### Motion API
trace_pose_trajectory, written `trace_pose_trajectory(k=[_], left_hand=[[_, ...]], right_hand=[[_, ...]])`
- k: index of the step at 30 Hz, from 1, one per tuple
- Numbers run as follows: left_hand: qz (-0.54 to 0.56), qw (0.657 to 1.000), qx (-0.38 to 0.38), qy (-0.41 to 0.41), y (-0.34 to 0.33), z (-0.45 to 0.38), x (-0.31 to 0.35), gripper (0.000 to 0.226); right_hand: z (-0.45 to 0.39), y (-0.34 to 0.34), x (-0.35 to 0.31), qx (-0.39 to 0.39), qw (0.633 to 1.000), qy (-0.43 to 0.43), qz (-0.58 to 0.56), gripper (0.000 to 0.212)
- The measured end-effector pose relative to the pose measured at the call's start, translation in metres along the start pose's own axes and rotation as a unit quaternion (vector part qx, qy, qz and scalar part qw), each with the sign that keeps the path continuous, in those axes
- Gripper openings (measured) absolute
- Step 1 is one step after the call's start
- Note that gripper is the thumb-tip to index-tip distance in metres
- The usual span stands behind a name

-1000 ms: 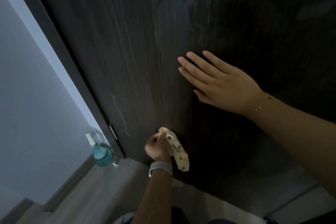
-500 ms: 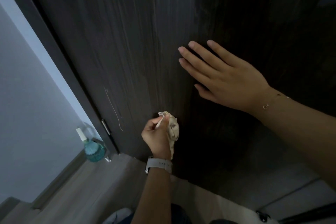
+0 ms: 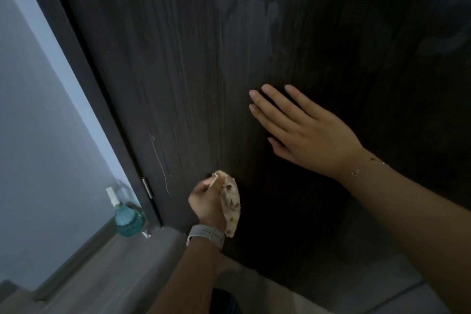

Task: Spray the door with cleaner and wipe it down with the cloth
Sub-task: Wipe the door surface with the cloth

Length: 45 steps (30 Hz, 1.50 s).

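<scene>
A dark wood-grain door (image 3: 193,64) fills most of the view, with pale smeared streaks near its top. My left hand (image 3: 207,203) grips a cream patterned cloth (image 3: 231,205) and holds it against the door's lower part, near the floor. My right hand (image 3: 300,132) lies flat on the door higher up and to the right, fingers straight and spread. A teal spray bottle (image 3: 125,216) with a white nozzle stands on the floor at the foot of the door frame, left of my left hand.
The dark door frame (image 3: 84,76) runs diagonally along the left, with a metal hinge (image 3: 147,187) low down. A pale wall (image 3: 38,122) lies left of it. Light wooden floor (image 3: 107,270) and a skirting board run below.
My left hand rose with the cloth against the door half a second ago, then came back down near the floor. My right hand stays flat on the door.
</scene>
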State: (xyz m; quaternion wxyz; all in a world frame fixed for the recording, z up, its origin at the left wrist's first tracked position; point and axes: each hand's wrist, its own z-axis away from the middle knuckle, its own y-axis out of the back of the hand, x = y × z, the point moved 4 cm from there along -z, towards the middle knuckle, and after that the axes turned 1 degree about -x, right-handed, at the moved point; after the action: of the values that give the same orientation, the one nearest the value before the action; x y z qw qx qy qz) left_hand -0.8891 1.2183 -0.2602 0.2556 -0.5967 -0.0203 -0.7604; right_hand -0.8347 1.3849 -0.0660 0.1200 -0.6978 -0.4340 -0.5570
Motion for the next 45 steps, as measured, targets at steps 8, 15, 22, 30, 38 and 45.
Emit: trace_pose_trajectory(k=[8,15,22,30,38,45], left_hand=[[0.037,0.961,-0.098,-0.256,-0.053,0.029,0.190,0.014],[-0.036,0.949,-0.128,-0.288,-0.051,0.030,0.229,0.008],[-0.112,0.971,-0.091,-0.189,-0.029,0.025,0.164,0.008],[-0.001,0.899,-0.085,-0.429,-0.089,0.062,0.309,0.018],[-0.006,0.859,-0.092,-0.504,-0.082,0.069,0.237,0.026],[-0.103,0.887,-0.203,-0.401,-0.066,0.070,0.138,0.034]], right_hand=[[0.001,0.000,0.001,0.001,0.999,-0.001,-0.050,0.068],[0.000,-0.002,0.004,-0.032,0.995,0.001,-0.092,0.071],[-0.005,0.041,0.039,0.005,0.986,-0.012,-0.168,0.070],[0.010,0.069,0.136,0.034,0.981,-0.113,-0.154,0.051],[0.034,0.036,0.129,-0.003,0.995,-0.086,-0.048,0.061],[0.032,0.036,0.129,0.002,0.996,-0.080,-0.042,0.061]])
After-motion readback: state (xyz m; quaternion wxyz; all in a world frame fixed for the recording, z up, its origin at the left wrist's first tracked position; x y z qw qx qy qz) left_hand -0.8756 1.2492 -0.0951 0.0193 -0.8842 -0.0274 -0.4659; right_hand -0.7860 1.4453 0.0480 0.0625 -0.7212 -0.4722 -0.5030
